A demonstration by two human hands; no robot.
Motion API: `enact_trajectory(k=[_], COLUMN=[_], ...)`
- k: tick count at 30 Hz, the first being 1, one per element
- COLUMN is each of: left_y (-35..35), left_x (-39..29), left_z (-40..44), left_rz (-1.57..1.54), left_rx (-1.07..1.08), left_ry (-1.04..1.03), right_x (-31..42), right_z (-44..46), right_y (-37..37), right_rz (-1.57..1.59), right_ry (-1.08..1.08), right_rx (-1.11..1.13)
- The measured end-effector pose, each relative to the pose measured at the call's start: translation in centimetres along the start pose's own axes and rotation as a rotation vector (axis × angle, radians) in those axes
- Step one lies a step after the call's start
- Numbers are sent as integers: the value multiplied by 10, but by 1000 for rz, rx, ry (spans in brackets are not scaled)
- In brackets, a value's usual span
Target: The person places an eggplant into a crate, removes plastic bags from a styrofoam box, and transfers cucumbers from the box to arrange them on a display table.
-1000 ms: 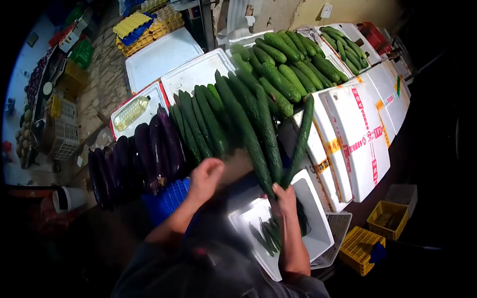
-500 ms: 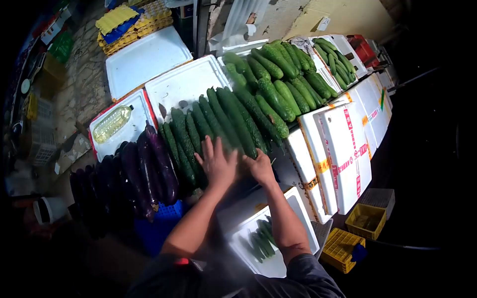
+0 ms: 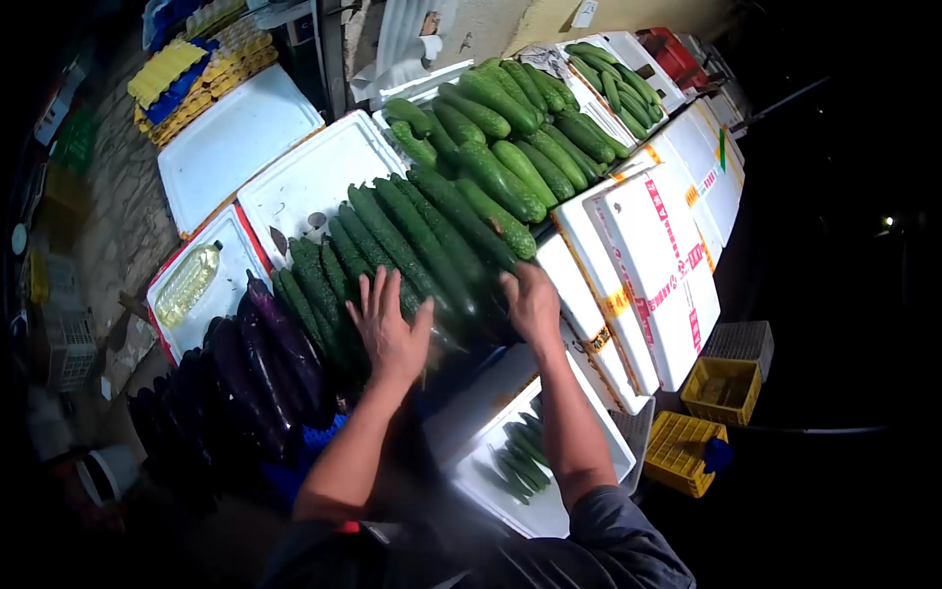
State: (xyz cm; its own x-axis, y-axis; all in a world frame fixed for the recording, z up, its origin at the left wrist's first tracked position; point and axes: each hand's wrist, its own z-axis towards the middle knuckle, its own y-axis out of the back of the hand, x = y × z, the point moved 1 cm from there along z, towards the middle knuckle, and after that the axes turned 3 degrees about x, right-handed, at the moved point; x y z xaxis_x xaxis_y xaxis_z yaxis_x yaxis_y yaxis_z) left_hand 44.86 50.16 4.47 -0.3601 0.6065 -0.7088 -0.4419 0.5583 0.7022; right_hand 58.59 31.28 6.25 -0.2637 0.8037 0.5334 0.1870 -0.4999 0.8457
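A row of long, dark, bumpy cucumbers (image 3: 397,231) lies side by side on a white foam tray (image 3: 324,162). My left hand (image 3: 392,336) rests on the near ends of these cucumbers, its fingers spread. My right hand (image 3: 535,306) is at the row's right end, fingers curled at the near tip of a dark cucumber (image 3: 461,211); its fingertips are partly hidden. Behind and to the right are piled thicker, lighter green cucumbers (image 3: 505,177). Purple eggplants (image 3: 257,368) lie left of my left hand.
Below my arms, a white foam box (image 3: 613,447) holds several small cucumbers (image 3: 523,456). Foam lids (image 3: 677,275) lean at the right, above yellow crates (image 3: 721,388). A bottle of pale yellow liquid (image 3: 188,285) lies in a red-edged tray. Egg trays (image 3: 206,74) are stacked at the back left.
The view has shifted, so the stall appears further left. My right hand has moved right along the row to its end cucumber. My left hand stays spread on the cucumbers.
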Motion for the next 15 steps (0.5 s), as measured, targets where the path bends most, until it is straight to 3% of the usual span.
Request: enact_trajectory(k=[2, 5, 8, 9, 14, 15], left_y=[-3, -11, -24, -28, -51, -52], left_x=[-3, -15, -28, -29, -25, -25], left_z=[17, 46, 62, 66, 76, 77], left_rz=[19, 124, 223, 293, 479, 485], left_rx=[12, 129, 311, 423, 488, 492], left_ry=[-75, -159, -250, -216, -225, -219], right_x=[-27, -59, -72, -70, -58, -45], right_z=[22, 32, 14, 9, 5, 5], right_y=[-9, -44, -82, -86, -89, -68], right_rz=[-28, 171, 382, 429, 514, 558], right_ry=[-98, -147, -172, -207, -232, -296], right_rx=[22, 130, -21, -16, -29, 71])
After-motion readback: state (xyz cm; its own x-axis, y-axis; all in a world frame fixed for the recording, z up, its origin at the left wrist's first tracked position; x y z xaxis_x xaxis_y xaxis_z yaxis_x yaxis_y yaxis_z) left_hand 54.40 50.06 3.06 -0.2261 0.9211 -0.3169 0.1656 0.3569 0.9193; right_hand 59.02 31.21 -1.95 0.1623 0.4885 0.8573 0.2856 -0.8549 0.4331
